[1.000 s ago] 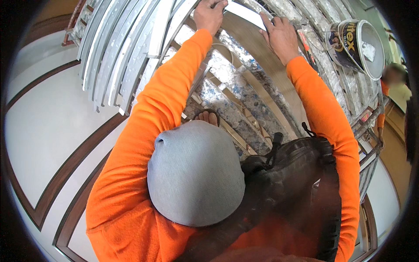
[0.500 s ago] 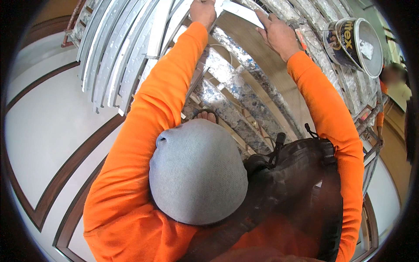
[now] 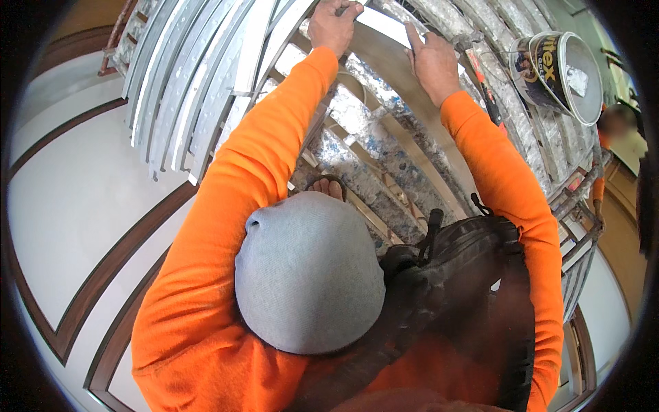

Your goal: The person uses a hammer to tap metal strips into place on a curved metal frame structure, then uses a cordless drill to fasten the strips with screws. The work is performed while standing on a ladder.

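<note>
Near the top edge, my left hand is closed, its thumb and fingers pinched around something small and dark that I cannot make out. This pinch sits at the left end of a flat white strip. Across from it, my right hand has its index finger stretched out at the strip's right end, with the thumb apart and nothing gripped. Beyond the upper edge the strip's surroundings are cut off. Beside my right wrist a slim orange-and-black object lies on the planks.
Long grey metal channels lie side by side on the left. Paint-spattered planks with gaps run below me, a foot on them. At right stand a paint bucket and metal scaffold bars; another person is beyond.
My left hand has shifted slightly right and down, its fingers now showing. The right hand has drawn a little lower, uncovering more of the orange-and-black object.
</note>
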A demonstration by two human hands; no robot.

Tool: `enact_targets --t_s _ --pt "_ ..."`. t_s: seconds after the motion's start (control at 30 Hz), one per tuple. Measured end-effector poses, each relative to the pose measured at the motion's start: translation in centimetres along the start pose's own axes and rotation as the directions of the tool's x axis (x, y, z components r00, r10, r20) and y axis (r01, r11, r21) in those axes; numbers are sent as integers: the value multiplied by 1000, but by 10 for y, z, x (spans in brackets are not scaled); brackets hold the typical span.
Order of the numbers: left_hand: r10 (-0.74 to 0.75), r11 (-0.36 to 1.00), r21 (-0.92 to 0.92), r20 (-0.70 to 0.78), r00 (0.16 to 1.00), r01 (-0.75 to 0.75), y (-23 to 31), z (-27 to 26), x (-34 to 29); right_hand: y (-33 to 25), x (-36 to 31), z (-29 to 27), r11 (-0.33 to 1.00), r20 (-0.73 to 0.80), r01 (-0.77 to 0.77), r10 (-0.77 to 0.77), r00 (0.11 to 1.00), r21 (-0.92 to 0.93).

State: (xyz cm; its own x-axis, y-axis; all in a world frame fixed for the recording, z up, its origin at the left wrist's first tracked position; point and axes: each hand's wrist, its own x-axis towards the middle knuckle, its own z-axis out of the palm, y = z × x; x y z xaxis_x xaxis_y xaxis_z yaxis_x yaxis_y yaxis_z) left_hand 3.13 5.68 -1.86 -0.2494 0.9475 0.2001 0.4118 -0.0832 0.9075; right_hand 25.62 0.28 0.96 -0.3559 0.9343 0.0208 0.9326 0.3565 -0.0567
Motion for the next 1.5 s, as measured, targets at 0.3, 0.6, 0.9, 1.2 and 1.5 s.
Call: enact_targets --t_s 0.3,0.6,0.9,1.2,1.5 --pt "-202 962 -197 -59 978 187 -8 0 20 23 23 3 988 -176 156 -151 973 18" --pt "-264 939 -253 -88 960 235 -29 -2 47 34 55 -1 962 -81 221 -210 974 161" --pt "-268 916 -319 -41 963 241 -36 4 75 20 67 -3 965 -21 94 -91 996 244" --pt "-143 987 -87 -80 986 136 -26 2 66 27 66 -6 990 -117 102 -90 989 97" --pt "-187 982 1 -113 976 188 0 -21 28 10 52 5 992 -133 22 -6 991 122"
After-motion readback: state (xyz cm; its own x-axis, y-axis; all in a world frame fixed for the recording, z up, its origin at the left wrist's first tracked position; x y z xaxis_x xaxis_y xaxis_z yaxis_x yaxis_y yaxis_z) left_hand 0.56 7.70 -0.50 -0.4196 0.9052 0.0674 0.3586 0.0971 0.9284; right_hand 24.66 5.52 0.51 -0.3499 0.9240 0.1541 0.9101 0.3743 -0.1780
